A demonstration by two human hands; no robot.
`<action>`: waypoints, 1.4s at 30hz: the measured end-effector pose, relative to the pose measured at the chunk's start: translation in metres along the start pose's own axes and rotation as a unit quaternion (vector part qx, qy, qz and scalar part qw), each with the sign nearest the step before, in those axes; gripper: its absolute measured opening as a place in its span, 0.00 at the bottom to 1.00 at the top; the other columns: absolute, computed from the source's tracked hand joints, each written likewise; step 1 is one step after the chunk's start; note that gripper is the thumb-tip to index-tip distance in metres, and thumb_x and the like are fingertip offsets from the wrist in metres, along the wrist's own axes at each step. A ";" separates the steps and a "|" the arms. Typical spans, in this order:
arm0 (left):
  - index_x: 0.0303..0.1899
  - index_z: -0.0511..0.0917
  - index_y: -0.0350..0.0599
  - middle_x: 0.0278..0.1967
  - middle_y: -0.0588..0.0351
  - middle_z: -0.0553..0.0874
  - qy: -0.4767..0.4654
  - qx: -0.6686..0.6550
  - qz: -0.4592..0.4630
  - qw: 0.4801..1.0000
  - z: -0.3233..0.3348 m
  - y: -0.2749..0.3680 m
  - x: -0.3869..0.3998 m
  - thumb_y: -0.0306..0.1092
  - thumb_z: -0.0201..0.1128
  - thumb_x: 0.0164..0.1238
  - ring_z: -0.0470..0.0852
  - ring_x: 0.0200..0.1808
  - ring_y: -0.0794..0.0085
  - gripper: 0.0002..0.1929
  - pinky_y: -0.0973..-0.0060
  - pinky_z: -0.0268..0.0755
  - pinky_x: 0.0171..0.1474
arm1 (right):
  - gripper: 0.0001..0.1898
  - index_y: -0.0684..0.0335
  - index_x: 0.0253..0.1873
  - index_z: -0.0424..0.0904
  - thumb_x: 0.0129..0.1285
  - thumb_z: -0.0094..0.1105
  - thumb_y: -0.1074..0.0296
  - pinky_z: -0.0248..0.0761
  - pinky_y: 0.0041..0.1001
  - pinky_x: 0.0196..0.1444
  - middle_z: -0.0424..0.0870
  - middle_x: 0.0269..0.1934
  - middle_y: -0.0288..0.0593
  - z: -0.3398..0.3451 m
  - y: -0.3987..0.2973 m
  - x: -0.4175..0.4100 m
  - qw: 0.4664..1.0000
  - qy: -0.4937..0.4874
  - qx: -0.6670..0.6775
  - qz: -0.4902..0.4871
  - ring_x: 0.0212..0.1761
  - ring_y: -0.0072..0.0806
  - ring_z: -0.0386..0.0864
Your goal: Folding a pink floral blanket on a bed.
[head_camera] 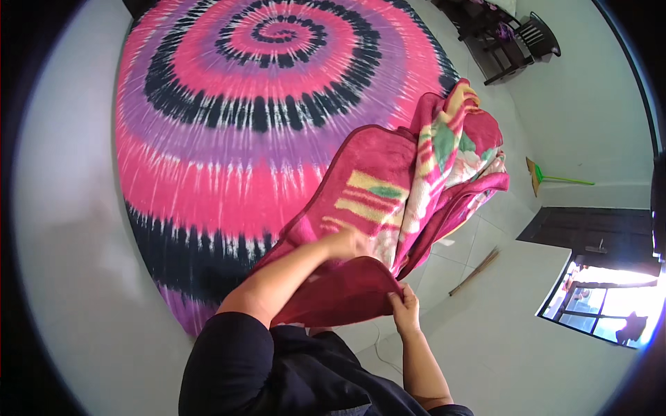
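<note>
A red floral plush blanket (380,161) lies bunched over the near right corner of a bed with a pink, purple and black tie-dye spiral sheet (250,197). My right hand (407,307) grips the blanket's bound edge, thumb on top, close to my body; the plain dark red side of the fabric faces up there. My left hand (351,244) is on the patterned side, left of that edge; it is blurred and its fingers are partly hidden, so its hold cannot be made out. The blanket's far part is heaped in folds at the bed's right edge.
Tiled floor (442,265) runs along the bed's right side. A stick broom (474,271) lies by the wall, and a green-handled broom (564,180) is farther off. Dark wooden chair (538,36) at upper right; dark door (593,234) and window (598,307) at right. A thin cable (379,348) trails on the floor.
</note>
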State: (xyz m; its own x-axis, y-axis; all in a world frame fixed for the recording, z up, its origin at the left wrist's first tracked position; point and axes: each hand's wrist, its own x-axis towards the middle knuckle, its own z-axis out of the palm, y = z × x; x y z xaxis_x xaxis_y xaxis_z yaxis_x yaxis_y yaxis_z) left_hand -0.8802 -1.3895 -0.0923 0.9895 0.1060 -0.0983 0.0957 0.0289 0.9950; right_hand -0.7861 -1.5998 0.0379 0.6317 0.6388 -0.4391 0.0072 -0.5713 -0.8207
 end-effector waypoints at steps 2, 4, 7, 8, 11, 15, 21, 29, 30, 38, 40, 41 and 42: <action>0.43 0.75 0.45 0.30 0.57 0.81 0.356 -0.129 -0.059 0.924 -0.046 0.008 0.029 0.40 0.60 0.60 0.79 0.29 0.75 0.13 0.76 0.73 0.35 | 0.12 0.66 0.45 0.77 0.56 0.60 0.73 0.70 0.23 0.42 0.82 0.34 0.39 0.007 -0.015 -0.012 0.994 -0.060 -0.080 0.037 0.36 0.20 0.76; 0.53 0.69 0.42 0.36 0.52 0.80 0.533 0.145 -0.172 0.816 -0.086 -0.042 0.052 0.42 0.63 0.56 0.79 0.37 0.68 0.24 0.70 0.72 0.45 | 0.13 0.67 0.44 0.76 0.55 0.63 0.70 0.70 0.22 0.41 0.81 0.33 0.36 0.017 -0.005 -0.016 0.990 -0.096 -0.092 0.038 0.35 0.19 0.75; 0.56 0.66 0.39 0.40 0.48 0.80 0.588 0.322 -0.202 0.714 -0.099 -0.083 0.084 0.43 0.65 0.54 0.77 0.43 0.63 0.30 0.67 0.68 0.51 | 0.14 0.67 0.44 0.76 0.54 0.65 0.68 0.70 0.21 0.39 0.80 0.32 0.35 0.015 0.010 -0.025 0.982 -0.132 -0.127 0.037 0.34 0.18 0.74; 0.57 0.66 0.38 0.42 0.46 0.79 0.580 0.342 -0.226 0.704 -0.099 -0.084 0.096 0.43 0.66 0.53 0.77 0.45 0.61 0.32 0.67 0.67 0.53 | 0.13 0.67 0.44 0.77 0.55 0.64 0.69 0.70 0.21 0.40 0.81 0.32 0.35 0.012 0.014 -0.028 0.978 -0.139 -0.149 0.035 0.34 0.18 0.75; 0.58 0.65 0.36 0.46 0.44 0.78 0.564 0.223 -0.213 0.766 -0.112 -0.112 0.115 0.44 0.67 0.52 0.76 0.49 0.59 0.34 0.66 0.64 0.56 | 0.13 0.67 0.44 0.78 0.56 0.64 0.69 0.70 0.21 0.40 0.82 0.34 0.38 0.010 0.021 -0.033 0.984 -0.135 -0.072 0.090 0.35 0.18 0.75; 0.57 0.67 0.35 0.50 0.44 0.77 0.469 -0.186 -0.122 0.855 -0.123 -0.105 0.113 0.45 0.66 0.54 0.74 0.52 0.60 0.32 0.69 0.62 0.58 | 0.11 0.65 0.44 0.79 0.57 0.62 0.70 0.70 0.21 0.40 0.82 0.35 0.40 0.009 0.017 -0.022 0.977 -0.156 -0.098 0.109 0.35 0.19 0.76; 0.57 0.67 0.34 0.51 0.49 0.77 0.363 -0.302 -0.068 0.879 -0.115 0.009 0.023 0.42 0.61 0.60 0.74 0.53 0.64 0.28 0.73 0.62 0.58 | 0.12 0.60 0.46 0.77 0.55 0.59 0.74 0.71 0.27 0.43 0.81 0.36 0.42 -0.002 -0.023 0.027 0.939 -0.301 -0.148 -0.081 0.37 0.32 0.79; 0.48 0.77 0.37 0.59 0.47 0.70 0.289 -0.088 -0.041 0.953 -0.054 0.086 -0.095 0.32 0.57 0.58 0.64 0.63 0.65 0.16 0.73 0.56 0.62 | 0.14 0.63 0.38 0.75 0.47 0.51 0.89 0.70 0.30 0.49 0.74 0.47 0.45 0.003 -0.144 0.106 0.868 -0.263 -0.167 -0.386 0.49 0.36 0.74; 0.46 0.78 0.37 0.60 0.47 0.68 0.261 -0.079 -0.040 0.961 -0.049 0.101 -0.103 0.28 0.55 0.57 0.64 0.63 0.65 0.14 0.73 0.55 0.63 | 0.14 0.64 0.36 0.74 0.46 0.48 0.90 0.70 0.31 0.49 0.74 0.49 0.46 0.006 -0.153 0.112 0.861 -0.242 -0.175 -0.411 0.50 0.37 0.74; 0.34 0.80 0.35 0.58 0.46 0.71 0.222 -0.201 -0.006 0.954 -0.027 0.145 -0.137 0.20 0.49 0.47 0.70 0.58 0.65 0.13 0.75 0.57 0.61 | 0.10 0.65 0.30 0.69 0.44 0.45 0.89 0.68 0.33 0.52 0.69 0.59 0.47 0.036 -0.162 0.130 0.815 -0.352 -0.255 -0.384 0.54 0.41 0.73; 0.33 0.79 0.34 0.57 0.47 0.73 0.215 -0.210 -0.013 0.954 -0.021 0.149 -0.140 0.19 0.48 0.46 0.71 0.57 0.65 0.13 0.75 0.58 0.61 | 0.09 0.66 0.29 0.69 0.42 0.46 0.87 0.68 0.34 0.52 0.68 0.60 0.48 0.045 -0.158 0.129 0.807 -0.402 -0.239 -0.360 0.54 0.40 0.73; 0.32 0.79 0.34 0.56 0.47 0.74 0.193 -0.193 -0.011 0.962 -0.019 0.151 -0.141 0.19 0.48 0.46 0.73 0.55 0.65 0.12 0.75 0.60 0.59 | 0.09 0.66 0.29 0.69 0.41 0.47 0.86 0.67 0.35 0.52 0.68 0.61 0.48 0.048 -0.155 0.129 0.803 -0.427 -0.230 -0.347 0.54 0.39 0.73; 0.32 0.79 0.34 0.55 0.47 0.75 0.171 -0.175 -0.010 0.970 -0.016 0.153 -0.140 0.20 0.48 0.46 0.74 0.54 0.65 0.12 0.75 0.61 0.58 | 0.09 0.66 0.29 0.69 0.41 0.47 0.86 0.67 0.35 0.52 0.68 0.61 0.48 0.051 -0.153 0.130 0.802 -0.428 -0.229 -0.348 0.54 0.39 0.73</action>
State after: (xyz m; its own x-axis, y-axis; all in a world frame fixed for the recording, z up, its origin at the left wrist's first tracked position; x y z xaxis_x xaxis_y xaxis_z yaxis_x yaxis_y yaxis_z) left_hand -1.0062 -1.3837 0.0736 0.8886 0.4227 -0.1779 0.0130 0.3645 0.9311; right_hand -0.7447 -1.4032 0.0884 -0.4120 0.8924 -0.1840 0.5354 0.0737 -0.8414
